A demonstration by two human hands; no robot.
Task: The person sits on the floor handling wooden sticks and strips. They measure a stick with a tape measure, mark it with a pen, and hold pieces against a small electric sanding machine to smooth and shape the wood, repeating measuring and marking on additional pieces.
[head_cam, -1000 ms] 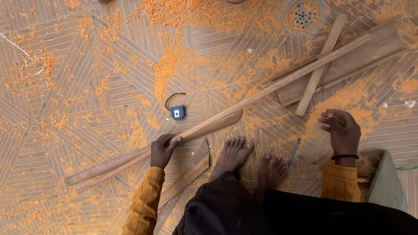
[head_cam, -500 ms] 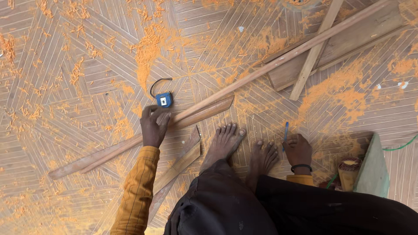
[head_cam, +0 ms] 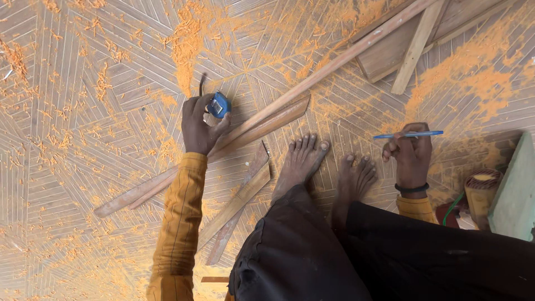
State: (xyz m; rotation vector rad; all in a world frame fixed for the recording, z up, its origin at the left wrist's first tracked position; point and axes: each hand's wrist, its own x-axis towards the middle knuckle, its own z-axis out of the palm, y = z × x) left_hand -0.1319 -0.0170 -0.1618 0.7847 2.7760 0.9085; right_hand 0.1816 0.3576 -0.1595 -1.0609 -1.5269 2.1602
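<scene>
The long wooden batten lies diagonally across the patterned floor, strewn with orange sawdust, and serves here as the landmark. Just above the batten's middle, the left hand closes its fingers around a small blue tape measure, whose dark strap loops up past the knuckles; the case appears lifted clear of or barely resting on the floor, which of the two cannot be told. A shorter tapered offcut lies touching the batten's lower edge, and a second offcut lies below the batten, beside the left sleeve. The person's bare feet rest just below the batten's midpoint. Well to the right of the feet, below the batten's upper end, the right hand pinches a blue pen between thumb and fingers, the pen held level and clear of any wood. Near the batten's upper end lie a flat board and a cross-laid strip. The step in hand appears to be taking up the measuring tool, with the marking tool ready. The next move likely calls for drawing out the blade along the batten, which would need both hands coordinated.
</scene>
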